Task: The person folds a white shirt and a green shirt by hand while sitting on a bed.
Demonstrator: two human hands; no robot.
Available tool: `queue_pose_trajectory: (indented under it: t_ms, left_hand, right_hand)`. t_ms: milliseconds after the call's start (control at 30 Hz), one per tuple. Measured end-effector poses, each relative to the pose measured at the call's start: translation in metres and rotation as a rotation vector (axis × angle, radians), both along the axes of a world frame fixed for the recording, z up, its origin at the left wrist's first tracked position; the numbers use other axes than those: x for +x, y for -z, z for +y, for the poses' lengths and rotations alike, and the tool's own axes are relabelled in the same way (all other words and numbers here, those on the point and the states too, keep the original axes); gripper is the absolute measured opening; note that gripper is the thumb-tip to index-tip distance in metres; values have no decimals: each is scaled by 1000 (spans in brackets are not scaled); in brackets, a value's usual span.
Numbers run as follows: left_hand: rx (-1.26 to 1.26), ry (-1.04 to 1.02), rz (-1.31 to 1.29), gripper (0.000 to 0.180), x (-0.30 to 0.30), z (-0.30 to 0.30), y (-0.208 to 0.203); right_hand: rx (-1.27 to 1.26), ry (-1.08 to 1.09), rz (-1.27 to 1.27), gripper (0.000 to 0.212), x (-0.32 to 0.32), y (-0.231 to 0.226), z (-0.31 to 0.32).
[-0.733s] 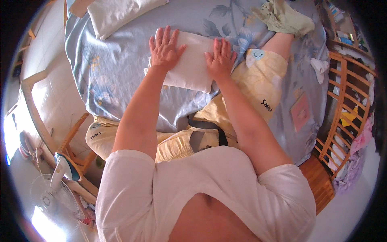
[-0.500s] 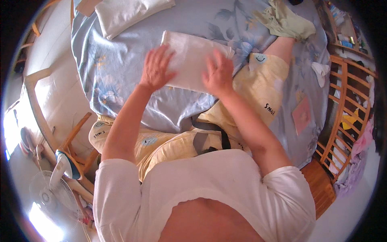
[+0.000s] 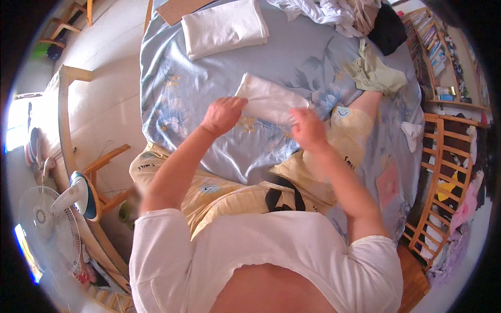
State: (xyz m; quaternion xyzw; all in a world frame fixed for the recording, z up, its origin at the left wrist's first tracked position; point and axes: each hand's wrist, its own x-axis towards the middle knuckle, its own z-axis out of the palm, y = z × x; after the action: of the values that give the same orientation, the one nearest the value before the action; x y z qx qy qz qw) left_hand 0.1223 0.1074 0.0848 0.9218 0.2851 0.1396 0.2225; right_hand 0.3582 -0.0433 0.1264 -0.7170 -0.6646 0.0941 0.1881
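So the white cloth (image 3: pixel 274 98) lies on the flowery blue sheet (image 3: pixel 193 107), closer to the person than the folded white bundle (image 3: pixel 225 28) and off to that bundle's right. Its long side runs on a slant, left end farther out, right end nearer the body. Neither hand is really nearer, tbh: both are right at the cloth, one per end. The left hand (image 3: pixel 224 115) sits pretty much straight bodyward of the bundle, fingers curled in, looks like it's pinching the near left corner. The right hand (image 3: pixel 309 129) is well to the bundle's right and a bit closer to the body, bunched up with the thumb side on the near right corner, so gripping too, though it's kinda blurry. Backs of both hands face up, forearms angle in from either side. Can't tell if the near edge is lifted off the sheet.
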Motion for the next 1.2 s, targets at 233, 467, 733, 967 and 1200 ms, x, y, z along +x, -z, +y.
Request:
queue_pose_trajectory:
  t_ms: [233,467,733,967,1200]
  left_hand:
    - [-397,-225,-168,30,-11,107,-119]
    - [-231,-223,-580,11,-33,240,-182]
    - [58,-278,-231,20,-46,259,-45]
    - [3,-304,-287,13,-36,214,32]
    - [73,-303,-82,26,-47,194,32]
  right_hand:
    - [-44,-75,347,36,58,-112,129]
    - [219,-317,58,34,40,-179,242]
    - [510,-402,-192,29,39,-24,325]
    - [216,-276,-257,21,29,53,302]
    - [290,-262,-317,32,36,53,275]
